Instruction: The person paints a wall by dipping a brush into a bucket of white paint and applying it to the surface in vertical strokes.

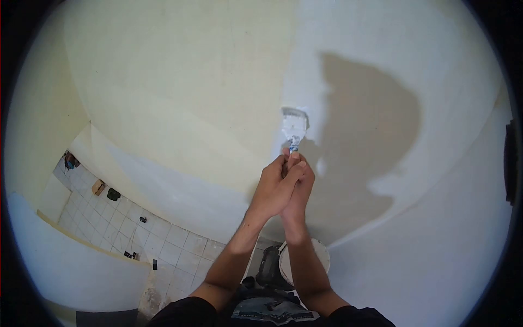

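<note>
My left hand (pixel 274 188) and my right hand (pixel 302 188) are clasped together around the handle of a paintbrush (pixel 295 125). Both are closed, the left partly overlapping the right. White paint coats the brush head, which points up against the wall (pixel 180 76). Some blue shows on the handle just above my fingers. The brush meets the wall near the border between a cream area on the left and a whiter coat on the right. Below my forearms stands a round white bucket (pixel 316 261), partly hidden by my right arm.
A dark object (pixel 271 267) sits beside the bucket. Small items, including a brown block (pixel 98 187) and a dark green object (pixel 113 194), lie on the white tiled floor (pixel 174 235) at left. A low wall (pixel 92 267) curves along the lower left.
</note>
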Demonstrator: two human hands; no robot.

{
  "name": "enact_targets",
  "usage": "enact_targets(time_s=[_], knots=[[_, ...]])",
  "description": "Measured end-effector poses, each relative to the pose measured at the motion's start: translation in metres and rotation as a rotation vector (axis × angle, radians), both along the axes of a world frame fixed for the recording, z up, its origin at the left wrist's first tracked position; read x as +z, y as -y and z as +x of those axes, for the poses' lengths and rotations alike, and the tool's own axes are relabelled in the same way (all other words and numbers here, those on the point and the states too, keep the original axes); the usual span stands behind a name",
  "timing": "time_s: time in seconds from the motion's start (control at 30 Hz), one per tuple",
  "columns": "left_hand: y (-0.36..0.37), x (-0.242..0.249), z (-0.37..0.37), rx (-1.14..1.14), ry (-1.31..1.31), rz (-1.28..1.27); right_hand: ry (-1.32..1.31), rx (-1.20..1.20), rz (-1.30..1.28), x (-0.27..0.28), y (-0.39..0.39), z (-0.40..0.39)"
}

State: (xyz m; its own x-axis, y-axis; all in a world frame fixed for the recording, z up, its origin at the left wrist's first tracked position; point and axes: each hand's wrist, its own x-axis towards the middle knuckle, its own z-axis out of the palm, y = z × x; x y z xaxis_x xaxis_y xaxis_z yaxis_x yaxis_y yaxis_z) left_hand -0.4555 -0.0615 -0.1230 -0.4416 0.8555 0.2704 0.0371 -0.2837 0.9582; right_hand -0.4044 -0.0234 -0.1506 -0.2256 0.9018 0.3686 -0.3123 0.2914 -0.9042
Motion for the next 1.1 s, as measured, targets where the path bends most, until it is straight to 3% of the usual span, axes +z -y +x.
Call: enact_targets(time_s=[0.07,0.2,0.4,0.57,0.7,0.9,1.1], knots=[[0.005,0.012,0.001,-0.013,-0.008,0.046,0.006,-0.015,0.041,0.024,0.003,0.001],[-0.003,0.008,-0.002,-0.030,-0.013,0.047,-0.003,-0.073,0.100,0.018,-0.006,-0.004],[-0.008,-0.105,0.003,0.094,-0.048,-0.178,-0.232,0.031,-0.148,-0.122,-0.008,-0.007],[0.006,-0.206,0.004,0.087,-0.068,-0.502,0.030,0.040,-0.252,-0.232,0.010,0.004],[0.013,-0.207,0.007,0.071,0.033,-0.563,0.114,-0.038,-0.281,-0.241,0.019,0.005],[0.015,-0.213,0.008,0.026,-0.112,-0.535,-0.051,0.045,-0.377,-0.242,0.020,0.014],[0.007,-0.225,0.001,-0.052,-0.103,-0.701,-0.099,0.094,-0.475,-0.252,0.020,0.014]])
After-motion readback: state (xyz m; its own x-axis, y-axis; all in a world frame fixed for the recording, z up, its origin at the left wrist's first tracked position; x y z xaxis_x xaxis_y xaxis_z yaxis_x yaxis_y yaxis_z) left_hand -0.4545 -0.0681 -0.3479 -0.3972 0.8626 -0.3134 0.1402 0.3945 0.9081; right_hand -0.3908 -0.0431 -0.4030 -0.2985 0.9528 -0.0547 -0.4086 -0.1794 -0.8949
